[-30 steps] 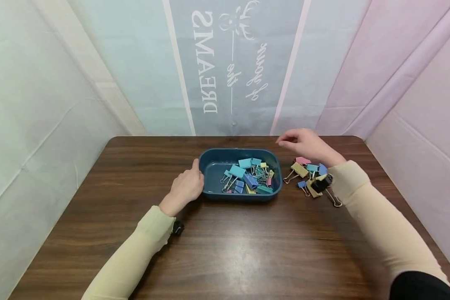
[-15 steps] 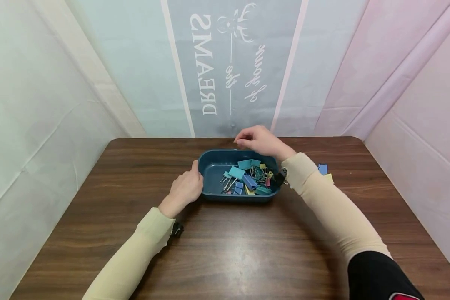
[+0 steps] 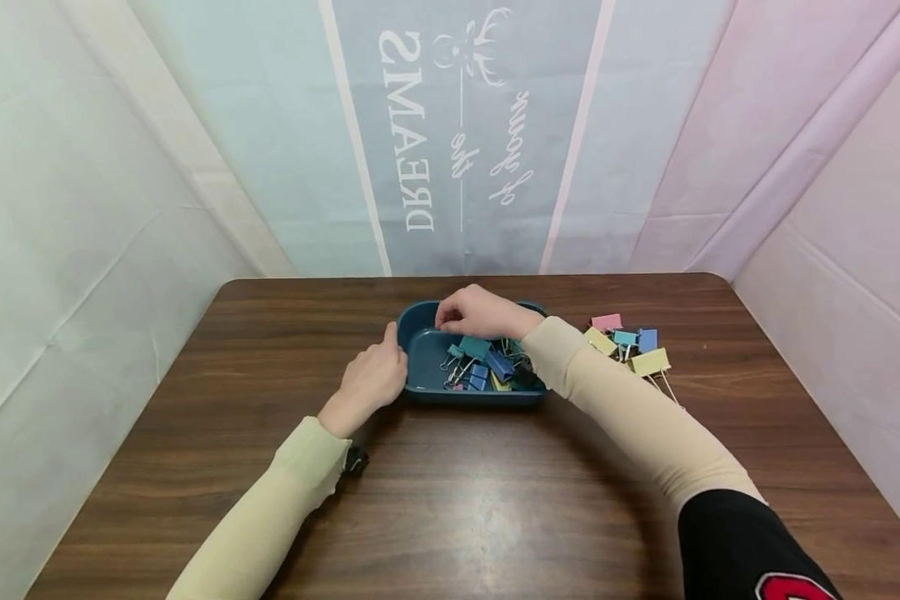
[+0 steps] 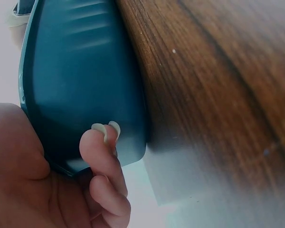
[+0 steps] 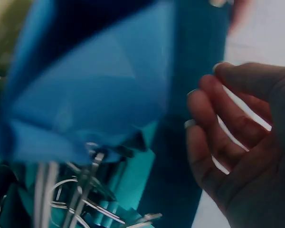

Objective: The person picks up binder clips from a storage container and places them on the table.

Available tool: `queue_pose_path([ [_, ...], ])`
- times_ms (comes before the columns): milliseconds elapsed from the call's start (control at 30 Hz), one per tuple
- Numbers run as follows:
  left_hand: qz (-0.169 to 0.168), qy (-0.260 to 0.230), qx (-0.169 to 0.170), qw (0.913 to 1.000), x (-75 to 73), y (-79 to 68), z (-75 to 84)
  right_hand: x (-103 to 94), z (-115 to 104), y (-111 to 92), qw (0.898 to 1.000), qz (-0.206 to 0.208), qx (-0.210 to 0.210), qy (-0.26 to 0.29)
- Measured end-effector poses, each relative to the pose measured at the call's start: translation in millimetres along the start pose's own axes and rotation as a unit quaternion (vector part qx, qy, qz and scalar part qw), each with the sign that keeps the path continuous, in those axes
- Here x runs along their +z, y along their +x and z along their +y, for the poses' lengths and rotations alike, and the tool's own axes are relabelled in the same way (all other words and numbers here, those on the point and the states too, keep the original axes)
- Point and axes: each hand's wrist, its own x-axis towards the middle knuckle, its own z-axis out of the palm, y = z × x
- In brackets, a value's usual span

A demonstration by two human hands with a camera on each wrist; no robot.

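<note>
My right hand [image 3: 483, 312] has just swept from above the spare clips [image 3: 650, 362], right of the tray [image 3: 472, 399], to the tray's far side and come lower. Its fingers are loosely bent, and I see nothing between them. The binder clips [image 3: 499, 364] lie mostly in the tray's middle and right part. My left hand [image 3: 375, 371] stays on the tray's left end, gripping it, which I judge steadies it. So the work now seems to centre on the tray.
</note>
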Motion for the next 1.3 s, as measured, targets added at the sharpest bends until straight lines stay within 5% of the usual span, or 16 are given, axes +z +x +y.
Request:
queue_pose_path([
  [200, -0.002, -0.001, 0.000, 1.0000, -0.6, -0.2, -0.5, 13.8, -8, 3, 0.993, -0.084, 0.029, -0.078],
  [367, 0.000, -0.001, 0.001, 1.0000, 0.0, 0.7, -0.7, 21.8, -11, 7, 0.986, -0.101, 0.043, -0.126],
  [767, 0.005, 0.009, 0.000, 0.9999, -0.2, 4.0, -1.0, 22.1, -15, 12, 0.982, -0.124, 0.037, -0.139],
  [1300, -0.013, -0.004, 0.001, 0.9999, -6.2, 3.1, -1.4, 1.1, -21, 8, 0.994, -0.086, -0.004, -0.072],
])
